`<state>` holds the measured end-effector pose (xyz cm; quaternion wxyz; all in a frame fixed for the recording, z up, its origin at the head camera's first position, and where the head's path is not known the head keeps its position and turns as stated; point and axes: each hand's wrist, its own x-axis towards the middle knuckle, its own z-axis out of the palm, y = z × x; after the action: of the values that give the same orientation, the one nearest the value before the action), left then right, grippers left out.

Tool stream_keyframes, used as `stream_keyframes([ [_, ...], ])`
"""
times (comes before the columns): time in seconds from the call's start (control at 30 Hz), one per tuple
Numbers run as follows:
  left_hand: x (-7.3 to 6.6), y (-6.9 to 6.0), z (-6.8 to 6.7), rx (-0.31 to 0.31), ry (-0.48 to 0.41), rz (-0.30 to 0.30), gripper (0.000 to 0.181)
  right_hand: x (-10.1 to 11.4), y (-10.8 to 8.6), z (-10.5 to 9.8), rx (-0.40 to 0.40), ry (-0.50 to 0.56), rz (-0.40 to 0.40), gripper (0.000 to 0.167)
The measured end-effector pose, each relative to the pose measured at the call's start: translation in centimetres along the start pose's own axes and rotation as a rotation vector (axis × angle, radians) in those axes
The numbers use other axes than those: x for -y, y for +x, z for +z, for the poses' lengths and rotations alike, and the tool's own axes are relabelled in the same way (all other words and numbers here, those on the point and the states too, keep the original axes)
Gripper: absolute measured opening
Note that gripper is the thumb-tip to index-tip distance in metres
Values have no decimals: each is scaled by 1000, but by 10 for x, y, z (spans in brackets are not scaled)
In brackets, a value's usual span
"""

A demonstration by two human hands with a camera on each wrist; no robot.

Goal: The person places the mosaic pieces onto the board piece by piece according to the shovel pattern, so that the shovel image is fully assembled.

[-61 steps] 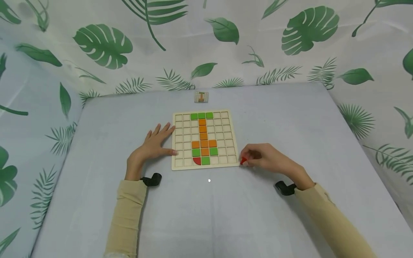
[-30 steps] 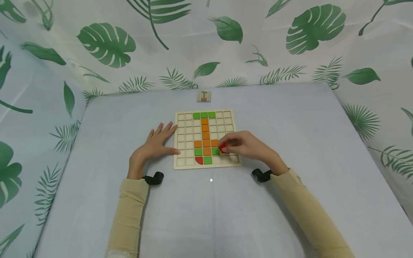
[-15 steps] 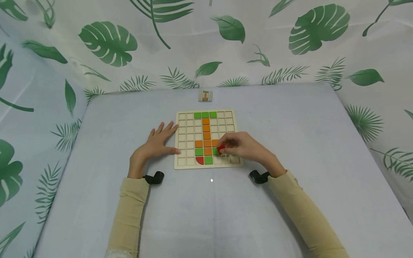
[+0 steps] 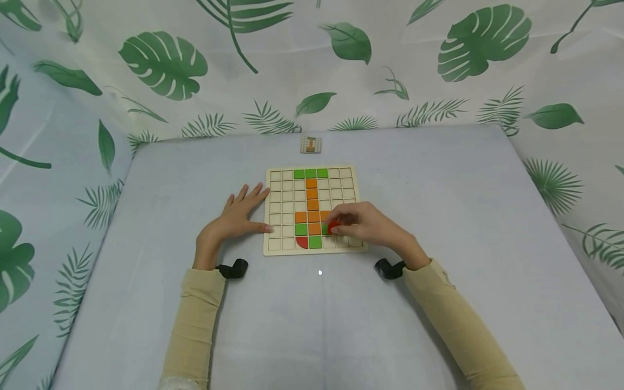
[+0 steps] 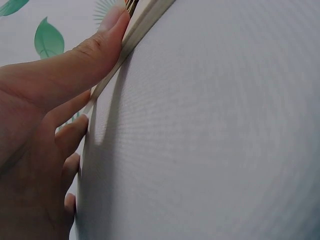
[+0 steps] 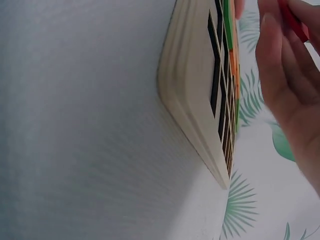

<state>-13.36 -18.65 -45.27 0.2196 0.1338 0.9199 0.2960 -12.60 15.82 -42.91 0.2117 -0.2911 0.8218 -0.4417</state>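
Note:
A pale wooden grid board (image 4: 283, 252) lies on the table, with green tiles (image 4: 311, 174) and orange tiles (image 4: 312, 205) set in its cells. One red quarter-round tile (image 4: 302, 242) sits in the row nearest the person. My right hand (image 4: 365, 221) pinches another red tile (image 4: 333, 226) between thumb and fingers, just over the board's lower right part; in the right wrist view this red tile (image 6: 294, 21) shows only in part. With fingers spread, my left hand (image 4: 235, 218) rests at the board's left edge, its thumb (image 5: 107, 42) over the rim.
A small pattern card (image 4: 310, 144) lies behind the board, showing a similar orange and green figure. White cloth (image 4: 273, 325) covers the table. Leaf-print fabric (image 4: 263, 49) hangs behind and at the sides. A black wrist camera (image 4: 390, 268) sits at the right wrist.
My right hand has carried the red tile from beside the board's lower right corner leftward over the board, then shifted only slightly. The left hand stays at the board's edge.

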Motion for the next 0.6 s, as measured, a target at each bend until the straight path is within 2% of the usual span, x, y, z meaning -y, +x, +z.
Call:
stream_keyframes([
  [0.27,0,0,0,-3,-10,-2,103,1,1,4,36,-57,-40,20],
  [0.6,0,0,0,4,-5,-2,103,7,3,16,43,-160,-9,14],
])
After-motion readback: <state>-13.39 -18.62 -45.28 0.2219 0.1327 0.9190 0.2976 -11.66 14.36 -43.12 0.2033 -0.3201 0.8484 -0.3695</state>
